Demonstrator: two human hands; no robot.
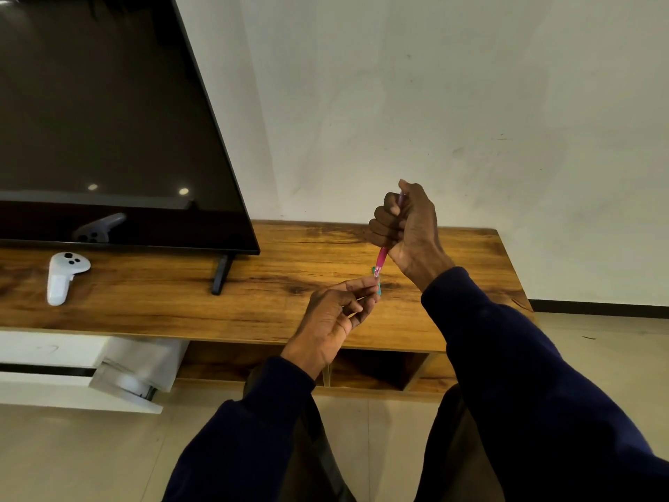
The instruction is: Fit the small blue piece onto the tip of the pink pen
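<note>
My right hand [405, 226] grips a pink pen-like stick [382, 259] in its fist, the tip pointing down. Just below it, my left hand [338, 313] pinches a small teal piece [378, 288] between thumb and fingertips. The pink tip meets the teal piece right at my left fingertips. Most of the teal piece is hidden by the fingers. Both hands hover over the right part of a wooden TV stand [275, 306].
A large dark television [101, 121] stands on the left of the wooden top on a black foot [221, 273]. A white handheld controller [63, 275] lies in front of it. Open shelves [373, 367] sit below; a white drawer [72, 375] hangs open at lower left.
</note>
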